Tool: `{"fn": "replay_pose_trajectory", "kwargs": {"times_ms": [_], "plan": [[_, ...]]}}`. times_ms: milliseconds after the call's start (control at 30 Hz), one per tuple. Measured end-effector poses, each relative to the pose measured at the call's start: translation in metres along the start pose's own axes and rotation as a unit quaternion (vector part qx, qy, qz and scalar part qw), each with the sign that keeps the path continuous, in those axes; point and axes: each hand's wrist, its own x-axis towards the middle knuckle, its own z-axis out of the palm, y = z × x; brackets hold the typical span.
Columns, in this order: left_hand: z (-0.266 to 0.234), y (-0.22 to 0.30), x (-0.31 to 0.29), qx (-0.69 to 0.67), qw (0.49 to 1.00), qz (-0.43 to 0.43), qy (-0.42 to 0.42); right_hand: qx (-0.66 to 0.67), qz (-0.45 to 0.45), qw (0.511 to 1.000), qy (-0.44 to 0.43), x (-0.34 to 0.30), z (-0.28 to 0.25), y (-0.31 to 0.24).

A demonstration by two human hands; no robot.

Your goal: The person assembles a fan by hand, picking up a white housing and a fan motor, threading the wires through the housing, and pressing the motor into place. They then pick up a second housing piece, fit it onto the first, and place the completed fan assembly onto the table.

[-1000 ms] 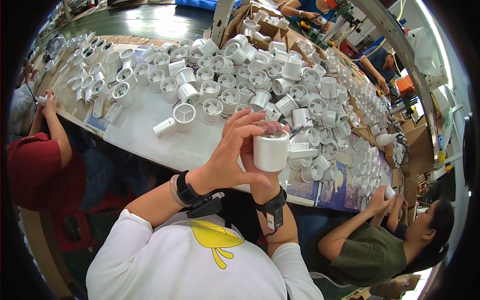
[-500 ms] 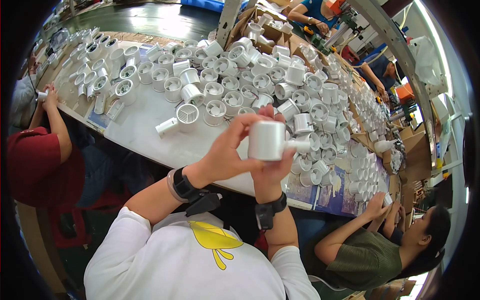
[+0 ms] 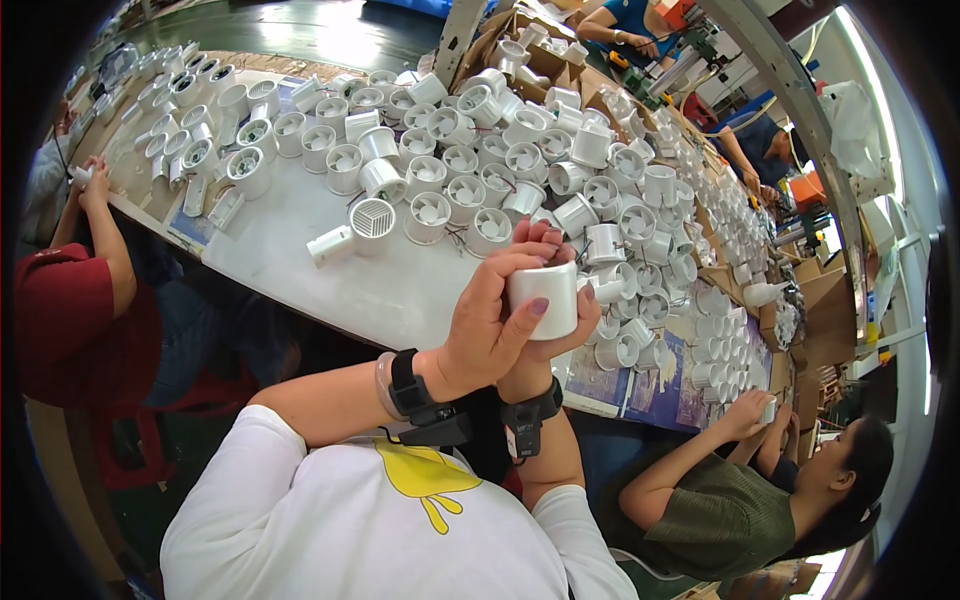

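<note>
Above the table's near edge, both my hands are closed around a white cylindrical plastic fan housing [image 3: 545, 302]. My left hand [image 3: 488, 318] grips its left side, with the thumb across the front. My right hand [image 3: 575, 338] wraps it from behind and below, its fingers partly hidden. The housing's handle does not show now. Left of my hands, a similar housing with a slotted grille [image 3: 373, 226] and a stubby handle [image 3: 330, 246] lies on the white tabletop [image 3: 290, 262]. Beyond are heaped many white housings [image 3: 464, 198], several with fan blades inside.
Smaller white housings [image 3: 712, 375] stand in rows at the right. Cardboard boxes [image 3: 500, 45] and a metal post [image 3: 460, 42] rise behind the heap. A person in red [image 3: 75, 320] sits at left, another in green [image 3: 735, 500] at right; others work across the table.
The white fan housing has come slightly down and right, and has been turned so its handle no longer shows. My left hand has moved closer around it.
</note>
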Motion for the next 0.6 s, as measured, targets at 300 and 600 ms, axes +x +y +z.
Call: {"fn": "replay_pose_trajectory", "kwargs": {"times_ms": [300, 600], "plan": [[-0.013, -0.014, 0.008, -0.150, 0.980, -0.117, 0.067, -0.417, -0.194, 0.881, -0.107, 0.007, -0.013, -0.004], [-0.030, -0.019, 0.014, -0.238, 0.952, -0.150, 0.121, -0.540, -0.289, 0.766, -0.195, 0.011, -0.008, 0.019]]}}
